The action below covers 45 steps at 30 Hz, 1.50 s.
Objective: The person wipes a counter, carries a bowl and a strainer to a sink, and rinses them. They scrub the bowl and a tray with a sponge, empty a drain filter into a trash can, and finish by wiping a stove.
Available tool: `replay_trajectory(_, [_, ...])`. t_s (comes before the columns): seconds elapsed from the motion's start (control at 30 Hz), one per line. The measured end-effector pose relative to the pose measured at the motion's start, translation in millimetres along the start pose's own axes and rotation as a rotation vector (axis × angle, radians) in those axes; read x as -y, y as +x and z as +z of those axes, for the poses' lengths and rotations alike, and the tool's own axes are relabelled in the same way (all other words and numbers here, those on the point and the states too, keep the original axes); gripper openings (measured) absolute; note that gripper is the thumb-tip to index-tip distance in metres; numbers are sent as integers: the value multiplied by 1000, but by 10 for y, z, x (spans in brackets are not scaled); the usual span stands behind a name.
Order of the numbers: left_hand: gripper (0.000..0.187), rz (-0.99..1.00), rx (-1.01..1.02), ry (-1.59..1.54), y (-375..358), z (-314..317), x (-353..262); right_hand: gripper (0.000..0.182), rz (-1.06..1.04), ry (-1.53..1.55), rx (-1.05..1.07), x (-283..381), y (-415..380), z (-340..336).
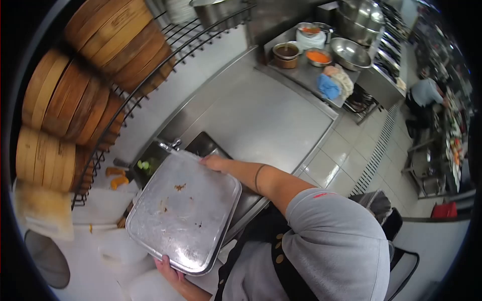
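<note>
A large rectangular metal tray [175, 210] with rounded corners is held between my two hands, in front of my apron. Dark and brown specks of residue are scattered over its face. My right hand [215, 163] grips the upper edge, its fingers partly hidden. Around the lower edge my left hand [169, 269] is closed, its thumb on the rim. The tray covers part of a sink [203, 143] and its faucet [172, 145]. Green scraps [144, 165] lie in the basin beyond the tray's upper left side.
A steel counter [261, 105] extends from the sink. Bamboo steamers [75, 100] fill a black wire rack [145, 83] at the left. Bowls, including a wide metal bowl [350, 53], and a blue cloth [329, 86] sit on a farther counter. Another person [426, 94] works at the right.
</note>
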<state>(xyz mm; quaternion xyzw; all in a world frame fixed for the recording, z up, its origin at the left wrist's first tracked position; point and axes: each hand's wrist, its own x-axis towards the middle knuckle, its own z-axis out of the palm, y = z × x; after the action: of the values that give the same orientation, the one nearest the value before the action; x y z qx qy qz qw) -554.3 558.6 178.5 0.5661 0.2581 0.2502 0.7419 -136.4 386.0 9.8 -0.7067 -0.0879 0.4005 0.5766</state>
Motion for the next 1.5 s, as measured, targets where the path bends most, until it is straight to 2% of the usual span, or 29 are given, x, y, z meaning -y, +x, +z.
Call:
replay_trajectory(0.1, [68,-33,63,9,88,189,-99,57,39,-16,-124,-161,-84,-157])
replay_trajectory(0.13, [69,-53,77,34,112,271,-127,57,143,44,-168,-22,-346,-236])
replay_trajectory(0.27, [71,-80,205,-14,185,605,-132,57,147,186,-220,-214,-646,-725])
replay_trajectory(0.37, [78,-108,265,39,199,973,-201,55,61,281,-247,-267,-960,-1114])
replay_trajectory(0.4, [57,-25,135,64,80,1359,-289,58,23,360,-241,-322,-1021,-1250])
replay_trajectory(0.43, [57,-15,159,60,69,1505,-397,61,-18,440,-233,-372,-1089,-1386])
replay_trajectory(0.5, [64,1,174,377,28,1776,-530,68,-100,469,-250,-479,-1318,-1653])
replay_trajectory(0.53, [75,-33,270,314,112,1784,-468,75,-164,491,-248,-517,-1470,-1831])
replay_trajectory(0.57, [75,-22,293,314,199,1801,-443,75,-181,498,-266,-577,-1643,-2022])
replay_trajectory(0.63, [70,15,479,333,256,2033,-437,81,-145,744,-221,-597,-2245,-2339])
replay_trajectory(0.67, [64,80,625,394,187,2306,-569,84,-127,865,-191,-610,-2595,-2488])
replay_trajectory(0.7, [64,92,641,391,172,2609,-638,87,-112,983,-159,-642,-2923,-2679])
replay_trajectory(0.73, [44,326,870,476,162,2945,-688,90,-96,1096,-126,-726,-3209,-2926])
replay_trajectory(0.77, [27,565,1089,556,110,3317,-734,93,-97,1145,-108,-1083,-3283,-3215])
replay_trajectory(0.83, [33,651,1134,545,-119,4128,-739,94,-167,1159,-77,-1719,-3659,-3652])
replay_trajectory(0.87, [32,724,1350,600,-117,4436,-676,92,-234,1119,-67,-1937,-3976,-3841])
replay_trajectory(0.9, [32,795,1565,653,-154,4753,-590,87,-226,1213,-61,-2202,-4247,-4020])
replay_trajectory(0.93, [33,845,1616,644,-255,5088,-488,83,-214,1309,-52,-2441,-4500,-4190])
replay_trajectory(1.0, [37,864,1726,603,-498,5753,-290,76,-138,1334,-228,-2342,-5366,-4269])
replay_trajectory(1.07, [37,878,1824,530,-752,6430,-136,76,-317,1321,-132,-3046,-5749,-4441])
replay_trajectory(1.1, [33,917,1863,491,-854,6750,-69,74,-394,1438,-124,-3326,-5950,-4468])
replay_trajectory(1.2, [31,1047,1835,600,-1008,7545,243,63,-565,1699,-109,-3899,-6502,-4389])
replay_trajectory(1.23, [30,1092,1819,629,-1056,7767,366,63,-555,1705,-113,-4217,-6650,-4304])
replay_trajectory(1.3, [34,1119,1809,680,-1113,8134,700,58,-417,1436,-422,-4837,-6793,-4171])
replay_trajectory(1.33, [42,1157,1795,725,-1119,8295,881,58,-405,1443,-419,-4821,-6850,-4086])
replay_trajectory(1.4, [49,1126,1810,789,-1113,8595,1254,59,-492,1420,-881,-4431,-7041,-3839])
replay_trajectory(1.43, [56,1109,1823,848,-1085,8739,1445,59,-474,1419,-882,-4286,-7095,-3806])
replay_trajectory(1.5, [57,1029,1760,876,-989,9012,1828,60,-521,1461,-1028,-4025,-7175,-3791])
